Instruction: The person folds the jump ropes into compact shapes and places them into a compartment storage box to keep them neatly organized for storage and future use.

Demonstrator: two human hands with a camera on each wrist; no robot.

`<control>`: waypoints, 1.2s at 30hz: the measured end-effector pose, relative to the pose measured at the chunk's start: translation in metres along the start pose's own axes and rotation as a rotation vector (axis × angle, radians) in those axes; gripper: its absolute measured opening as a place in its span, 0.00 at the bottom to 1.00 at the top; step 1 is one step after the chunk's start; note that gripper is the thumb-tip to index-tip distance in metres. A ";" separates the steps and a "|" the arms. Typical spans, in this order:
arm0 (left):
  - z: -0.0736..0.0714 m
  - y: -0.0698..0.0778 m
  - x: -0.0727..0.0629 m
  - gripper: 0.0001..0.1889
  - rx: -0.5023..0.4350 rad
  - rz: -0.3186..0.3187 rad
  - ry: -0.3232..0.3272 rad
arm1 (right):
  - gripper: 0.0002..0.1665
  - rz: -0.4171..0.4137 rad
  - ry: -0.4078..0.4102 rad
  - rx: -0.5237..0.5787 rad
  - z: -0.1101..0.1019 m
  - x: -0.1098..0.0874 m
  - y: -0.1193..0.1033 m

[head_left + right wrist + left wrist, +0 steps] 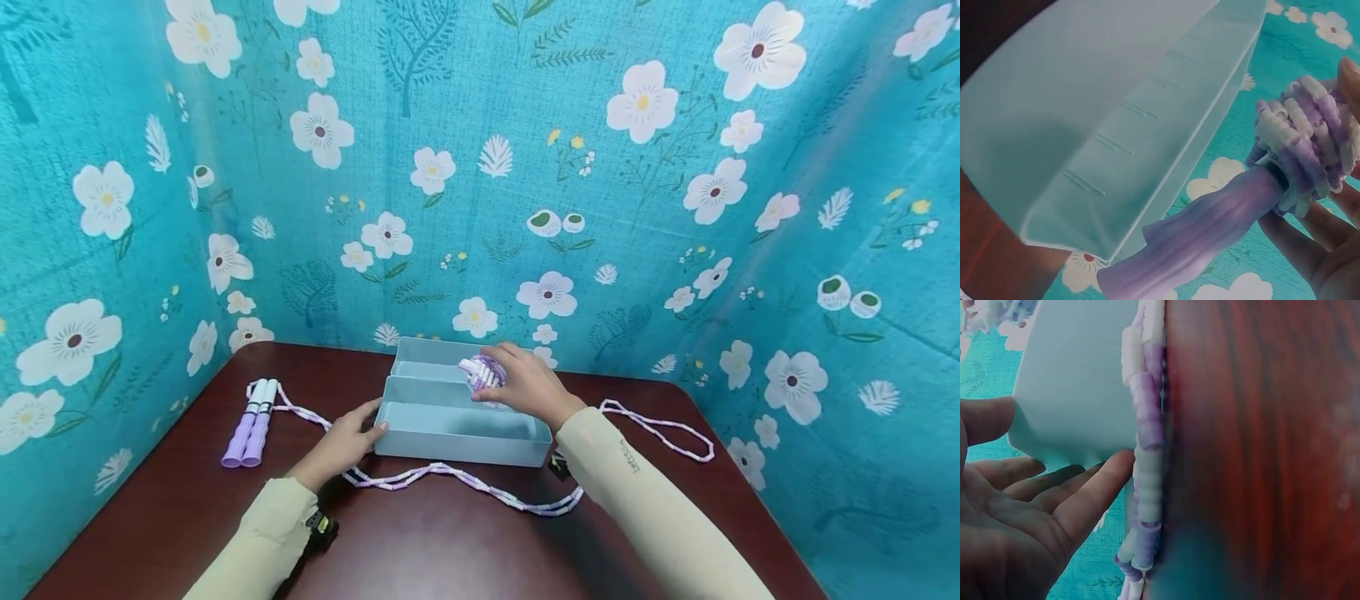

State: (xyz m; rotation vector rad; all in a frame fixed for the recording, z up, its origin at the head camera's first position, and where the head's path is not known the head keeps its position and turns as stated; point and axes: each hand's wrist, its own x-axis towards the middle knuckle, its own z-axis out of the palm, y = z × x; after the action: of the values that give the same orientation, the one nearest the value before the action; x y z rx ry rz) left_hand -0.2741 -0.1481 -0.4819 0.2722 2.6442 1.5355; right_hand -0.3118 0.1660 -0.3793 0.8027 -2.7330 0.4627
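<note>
My left hand (341, 442) holds the left end of a light blue box (465, 447), thumb by the rim and fingers against the end wall. The box stands open, its lid (423, 352) raised behind it. Over the box's right half, my right hand (528, 385) grips a bundled jump rope (1297, 128) of purple and white beads. Its purple handle (1191, 234) sticks out below the bundle in the right wrist view. A second beaded jump rope (480, 483) lies along the front of the box, close by my left fingertips in the left wrist view.
The second rope's two purple handles (246, 429) lie side by side at the table's left. Its far loop (678, 437) stretches out to the right beyond my right forearm. A blue floral curtain (450, 208) hangs around the dark red table (420, 550).
</note>
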 end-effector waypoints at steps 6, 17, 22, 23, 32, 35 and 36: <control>-0.001 0.001 0.000 0.29 -0.033 -0.006 -0.005 | 0.50 0.051 -0.063 -0.022 0.007 0.022 0.006; -0.009 -0.004 0.001 0.30 0.129 0.072 0.036 | 0.47 0.127 -0.121 -0.041 0.024 0.062 0.005; -0.006 -0.004 0.003 0.35 0.127 0.119 0.038 | 0.45 0.149 -0.145 -0.048 0.033 0.072 0.010; -0.005 -0.003 0.003 0.36 0.128 0.118 0.042 | 0.45 0.152 -0.149 -0.046 0.034 0.073 0.012; 0.002 -0.001 0.002 0.34 0.146 0.070 0.072 | 0.45 0.200 -0.166 -0.023 0.044 0.085 0.018; 0.000 -0.001 0.002 0.34 0.146 0.060 0.076 | 0.46 0.208 -0.179 -0.017 0.050 0.091 0.018; -0.001 -0.001 0.002 0.34 0.147 0.059 0.079 | 0.46 0.209 -0.180 -0.020 0.052 0.093 0.018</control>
State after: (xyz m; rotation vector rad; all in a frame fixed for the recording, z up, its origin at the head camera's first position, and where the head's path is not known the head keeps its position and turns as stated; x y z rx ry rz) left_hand -0.2766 -0.1489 -0.4822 0.3075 2.8404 1.3979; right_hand -0.4062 0.1168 -0.4006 0.5815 -2.9999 0.4227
